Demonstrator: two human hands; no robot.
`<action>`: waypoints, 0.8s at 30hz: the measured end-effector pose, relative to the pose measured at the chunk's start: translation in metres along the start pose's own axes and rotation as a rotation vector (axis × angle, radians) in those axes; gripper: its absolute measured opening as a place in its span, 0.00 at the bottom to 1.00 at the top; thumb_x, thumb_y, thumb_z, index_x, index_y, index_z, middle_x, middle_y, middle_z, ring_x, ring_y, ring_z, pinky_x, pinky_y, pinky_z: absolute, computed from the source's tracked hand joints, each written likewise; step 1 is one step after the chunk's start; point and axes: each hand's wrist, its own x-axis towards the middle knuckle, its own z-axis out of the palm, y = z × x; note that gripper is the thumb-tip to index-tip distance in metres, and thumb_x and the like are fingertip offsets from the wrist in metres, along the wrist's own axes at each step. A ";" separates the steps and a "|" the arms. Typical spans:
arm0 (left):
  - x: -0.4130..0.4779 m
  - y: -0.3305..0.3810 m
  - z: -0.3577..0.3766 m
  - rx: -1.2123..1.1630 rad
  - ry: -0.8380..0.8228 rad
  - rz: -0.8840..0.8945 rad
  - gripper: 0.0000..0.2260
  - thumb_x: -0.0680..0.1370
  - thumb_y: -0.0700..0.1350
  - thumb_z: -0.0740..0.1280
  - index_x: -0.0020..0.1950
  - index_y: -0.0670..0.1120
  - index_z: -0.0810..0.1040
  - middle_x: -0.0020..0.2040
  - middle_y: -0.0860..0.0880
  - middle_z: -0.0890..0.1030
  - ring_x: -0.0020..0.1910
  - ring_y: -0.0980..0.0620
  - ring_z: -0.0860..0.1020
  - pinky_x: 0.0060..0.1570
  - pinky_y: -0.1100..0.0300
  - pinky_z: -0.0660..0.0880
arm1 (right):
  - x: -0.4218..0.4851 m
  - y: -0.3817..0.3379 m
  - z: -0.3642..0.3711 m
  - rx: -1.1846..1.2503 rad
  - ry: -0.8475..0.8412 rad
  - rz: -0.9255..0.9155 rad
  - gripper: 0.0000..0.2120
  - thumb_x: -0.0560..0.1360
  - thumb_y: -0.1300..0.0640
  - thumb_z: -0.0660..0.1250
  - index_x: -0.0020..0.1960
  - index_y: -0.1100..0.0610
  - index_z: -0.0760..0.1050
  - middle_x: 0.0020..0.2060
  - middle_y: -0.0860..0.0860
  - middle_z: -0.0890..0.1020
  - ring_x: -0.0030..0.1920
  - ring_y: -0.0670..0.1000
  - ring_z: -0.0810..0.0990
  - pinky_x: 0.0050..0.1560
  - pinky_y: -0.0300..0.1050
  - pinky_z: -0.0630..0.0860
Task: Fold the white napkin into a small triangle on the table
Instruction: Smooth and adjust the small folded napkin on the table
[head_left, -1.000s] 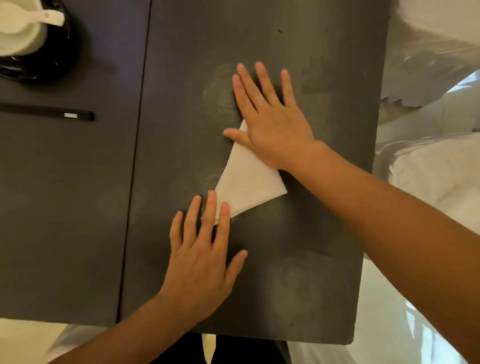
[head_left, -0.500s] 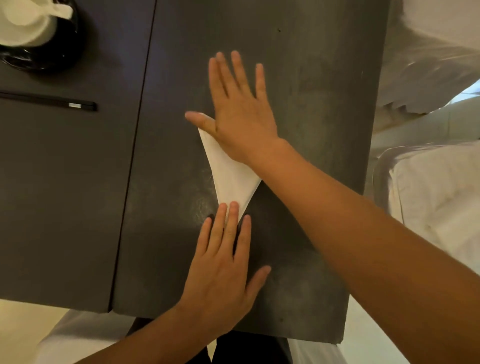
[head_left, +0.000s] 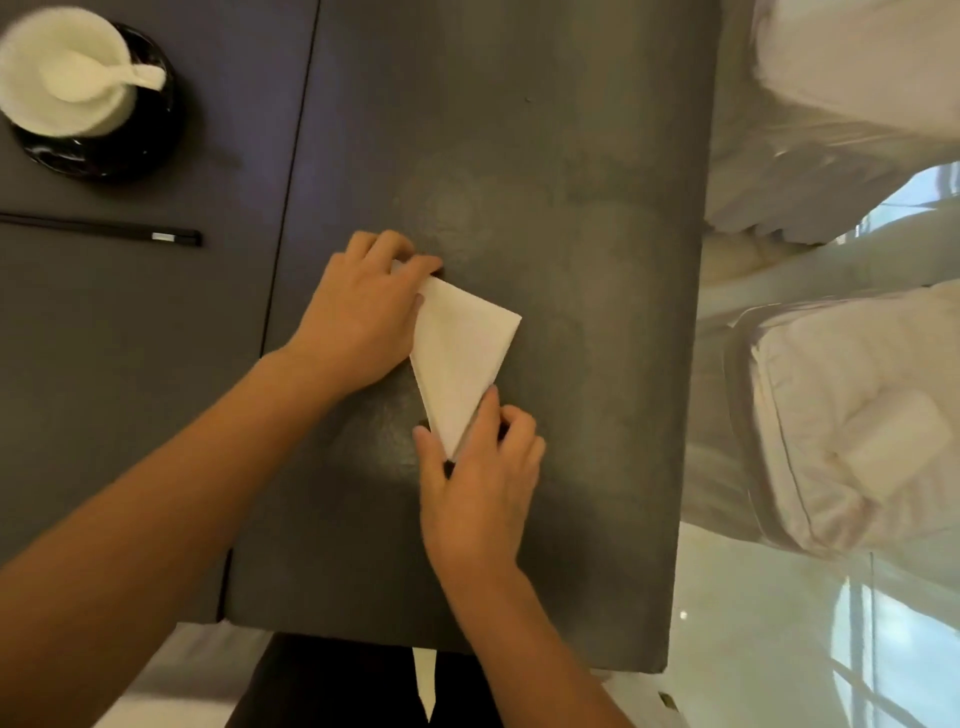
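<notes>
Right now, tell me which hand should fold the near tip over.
Right. The right hand already pinches the napkin at its near tip; the left hand holds the far corner, probably best as anchor.

left hand (head_left: 358, 322) palm down with knuckles raised and fingers curled at the far end, forearm running in from the lower left, right hand (head_left: 480, 480) nearer, thumb and forefinger pinched together, forearm entering from below

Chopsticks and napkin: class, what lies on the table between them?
In the head view, the left hand lies between the chopsticks and the napkin, covering the napkin's left edge; otherwise only bare table.
</notes>
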 end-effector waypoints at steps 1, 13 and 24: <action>-0.006 -0.001 0.002 -0.023 0.017 -0.035 0.18 0.80 0.45 0.62 0.70 0.48 0.72 0.64 0.43 0.72 0.63 0.40 0.67 0.59 0.45 0.67 | 0.000 0.000 0.003 0.014 0.022 0.024 0.33 0.75 0.36 0.60 0.74 0.53 0.62 0.58 0.50 0.68 0.53 0.49 0.66 0.53 0.45 0.73; -0.095 -0.017 0.018 -0.360 -0.140 -0.523 0.15 0.76 0.54 0.70 0.55 0.47 0.74 0.55 0.44 0.75 0.57 0.42 0.70 0.53 0.54 0.65 | 0.000 0.011 -0.019 -0.019 -0.045 0.068 0.19 0.76 0.45 0.66 0.60 0.56 0.70 0.59 0.54 0.70 0.57 0.55 0.68 0.54 0.49 0.72; -0.145 -0.005 -0.008 -1.002 -0.306 -0.800 0.08 0.76 0.39 0.71 0.53 0.42 0.75 0.49 0.41 0.82 0.45 0.45 0.83 0.42 0.53 0.82 | -0.009 0.002 -0.041 0.014 -0.382 0.158 0.14 0.76 0.56 0.65 0.58 0.61 0.69 0.58 0.60 0.75 0.53 0.59 0.77 0.50 0.50 0.75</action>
